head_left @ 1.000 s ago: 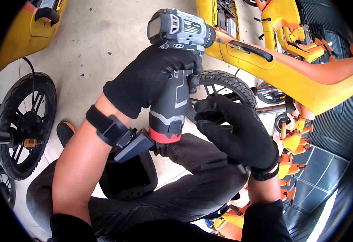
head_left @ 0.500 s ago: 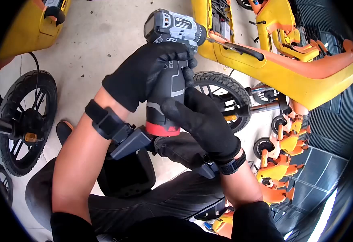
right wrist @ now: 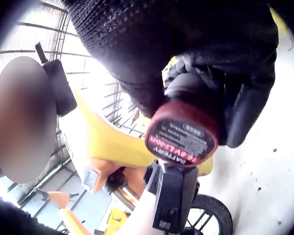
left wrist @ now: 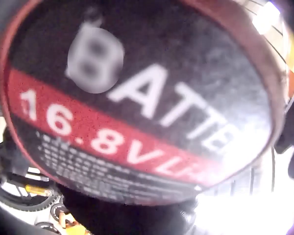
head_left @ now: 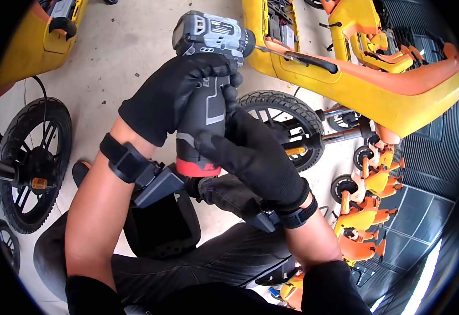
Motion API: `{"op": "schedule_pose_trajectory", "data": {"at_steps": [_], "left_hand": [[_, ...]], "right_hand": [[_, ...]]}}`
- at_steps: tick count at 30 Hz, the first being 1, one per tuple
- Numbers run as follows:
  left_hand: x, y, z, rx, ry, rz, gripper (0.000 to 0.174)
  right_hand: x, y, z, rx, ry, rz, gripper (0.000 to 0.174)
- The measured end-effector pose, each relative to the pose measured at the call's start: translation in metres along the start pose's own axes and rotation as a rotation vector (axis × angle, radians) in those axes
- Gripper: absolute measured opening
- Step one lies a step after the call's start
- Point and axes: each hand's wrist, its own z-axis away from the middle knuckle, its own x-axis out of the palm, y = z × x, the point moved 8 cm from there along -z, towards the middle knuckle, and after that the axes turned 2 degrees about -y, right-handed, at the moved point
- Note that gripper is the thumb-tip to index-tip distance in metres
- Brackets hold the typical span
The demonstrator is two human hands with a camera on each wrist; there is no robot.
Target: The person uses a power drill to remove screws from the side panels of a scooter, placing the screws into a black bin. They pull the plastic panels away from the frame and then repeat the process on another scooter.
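A grey and black cordless drill [head_left: 214, 31] is held up in front of me, its chuck and bit [head_left: 263, 49] pointing right. My black-gloved left hand [head_left: 158, 100] grips the handle just below the drill's body. Lower down, my gloved right hand [head_left: 263, 163] holds the handle at the battery end, thumb across its near side; its other fingers are partly hidden behind. The battery's red base [head_left: 198, 168] shows beneath the thumb. Up close in the left wrist view is the battery label [left wrist: 152, 107]. The right wrist view shows the battery [right wrist: 181, 137] between gloved fingers and thumb.
Beyond the drill stands a yellow and orange scooter body [head_left: 366, 89] with a spoked front wheel [head_left: 282, 128]. Another wheel [head_left: 35, 163] is at the left. A black case with a dark screen [head_left: 161, 226] lies near my legs. More orange scooters [head_left: 361, 226] line the right.
My right hand has moved left from beside the drill and taken hold of its lower handle and battery. The drill and left hand have shifted slightly left.
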Motion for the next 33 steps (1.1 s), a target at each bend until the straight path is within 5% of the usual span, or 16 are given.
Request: {"op": "schedule_pose_trajectory", "data": {"at_steps": [8,12,13,14,16,20,22,24,26,27,29,32,33], "left_hand": [[0.006,0.002,0.005,0.021,0.029,-0.037,0.024],[0.001,0.000,0.022,0.030,0.058,-0.090,0.025],[0.010,0.009,0.037,0.167,0.065,-0.339,0.025],[0.021,0.023,0.049,0.306,0.070,-0.589,0.026],[0.025,0.021,0.062,0.076,0.218,-0.545,0.029],[0.059,0.006,0.069,0.135,0.275,-0.654,0.017],[0.077,-0.003,0.071,0.227,0.201,-1.109,0.030],[0.111,-0.009,0.071,0.397,0.079,-1.257,0.080],[0.122,-0.031,0.072,0.738,0.061,-1.510,0.082],[0.135,-0.038,0.071,0.673,0.065,-1.588,0.082],[0.154,-0.051,0.068,0.518,0.057,-1.637,0.079],[0.178,-0.063,0.077,0.435,-0.075,-1.806,0.078],[0.191,-0.062,0.085,0.312,-0.171,-1.875,0.071]], "right_hand": [[-0.005,-0.001,0.003,-0.045,0.028,0.073,0.042],[-0.003,-0.017,0.007,0.011,-0.112,0.188,0.044],[-0.003,-0.018,0.010,0.060,-0.172,0.289,0.046],[-0.006,-0.012,0.012,0.044,-0.165,0.284,0.046],[-0.026,0.001,0.012,-0.085,-0.001,0.128,0.050],[-0.014,-0.006,0.030,-0.276,-0.113,-0.022,0.059],[-0.001,-0.022,0.045,-0.364,-0.193,-0.210,0.057],[-0.013,-0.007,0.048,-0.286,-0.084,-0.103,0.056],[-0.014,0.001,0.059,-0.286,-0.135,-0.199,0.053],[-0.025,0.005,0.066,-0.329,-0.028,-0.330,0.047],[-0.040,-0.017,0.101,-0.957,0.341,0.559,0.037],[-0.058,0.009,0.111,-0.943,0.239,0.306,0.036],[-0.069,0.023,0.103,-0.726,0.181,-0.048,0.035]]}}
